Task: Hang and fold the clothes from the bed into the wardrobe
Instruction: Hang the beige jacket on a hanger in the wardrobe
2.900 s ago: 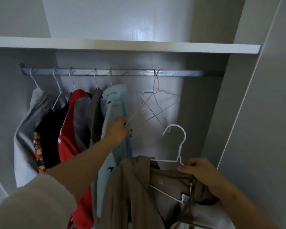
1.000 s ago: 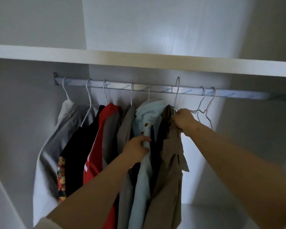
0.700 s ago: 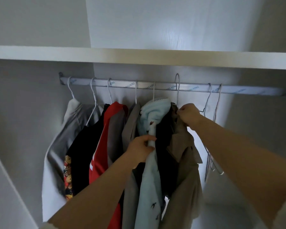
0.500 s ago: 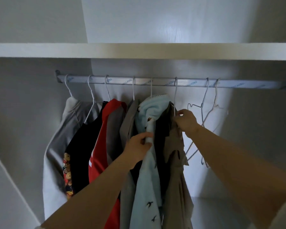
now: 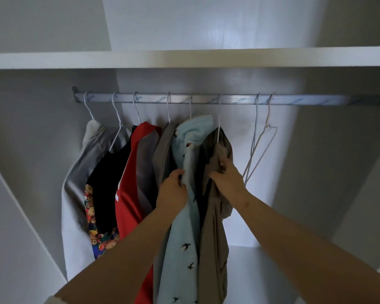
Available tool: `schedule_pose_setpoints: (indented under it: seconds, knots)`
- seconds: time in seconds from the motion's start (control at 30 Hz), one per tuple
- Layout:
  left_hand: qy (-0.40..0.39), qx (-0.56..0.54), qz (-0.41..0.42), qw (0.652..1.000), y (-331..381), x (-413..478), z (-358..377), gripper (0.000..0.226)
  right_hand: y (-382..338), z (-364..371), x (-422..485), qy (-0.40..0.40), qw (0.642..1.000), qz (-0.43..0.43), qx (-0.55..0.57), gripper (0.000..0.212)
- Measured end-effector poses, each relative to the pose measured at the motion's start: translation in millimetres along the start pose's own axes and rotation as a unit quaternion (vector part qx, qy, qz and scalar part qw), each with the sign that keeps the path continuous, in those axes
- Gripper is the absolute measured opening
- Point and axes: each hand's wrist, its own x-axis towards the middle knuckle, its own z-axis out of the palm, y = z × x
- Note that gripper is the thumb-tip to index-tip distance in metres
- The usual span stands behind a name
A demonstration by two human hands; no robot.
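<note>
The left hand (image 5: 172, 189) curls its fingers around a pale blue bird-print garment (image 5: 182, 249). The right hand (image 5: 227, 179) clamps the khaki jacket (image 5: 213, 227) just beside it. The jacket hangs by a white wire hanger (image 5: 218, 119) on the metal wardrobe rail (image 5: 305, 99), left of two empty wire hangers (image 5: 258, 145).

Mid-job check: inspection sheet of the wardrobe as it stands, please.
Surface: white wardrobe floor visible below the clothes.
Job's things: tan garment hangs on the rail, beside the light blue garment; other garments hang further left.
Clutter: two empty hangers on the rail, to the right.
Grippers: left hand grips the light blue garment; right hand grips the tan garment.
Cables: nothing seen.
Surroundings: white shelf above the rail.
</note>
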Motion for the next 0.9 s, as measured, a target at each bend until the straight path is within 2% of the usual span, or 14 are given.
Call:
schedule_pose_setpoints:
  seconds: [0.07,0.2,0.3,0.4,0.57,0.7,0.8,0.9]
  knots:
    - [0.0,0.015,-0.009,1.0,2,-13,-2,0.039,-1,-6,-12,0.008,1.0,0.021,-0.005,0.046]
    - [0.007,0.079,-0.016,0.997,1,-43,-2,0.033,1,-19,-49,-0.003,0.998,0.057,0.008,0.042]
    - [-0.01,0.025,-0.007,1.0,8,-73,3,0.027,8,-27,-85,-0.014,0.994,0.104,0.023,0.035]
    - [-0.067,-0.053,-0.037,0.996,20,-103,14,0.024,23,-37,-123,-0.005,0.989,0.144,0.013,0.019]
    - [-0.196,-0.08,-0.039,0.977,24,-154,32,0.017,47,-51,-200,0.1,0.968,0.227,0.037,0.026]
    - [-0.324,-0.079,-0.035,0.942,7,-206,44,0.016,57,-44,-288,0.166,0.941,0.287,0.072,0.021]
    - [-0.419,-0.056,-0.019,0.906,-6,-258,56,0.015,67,-39,-367,0.234,0.904,0.342,0.103,0.015]
    - [-0.499,-0.04,-0.007,0.866,-10,-319,66,0.017,69,-34,-448,0.309,0.853,0.398,0.137,0.021]
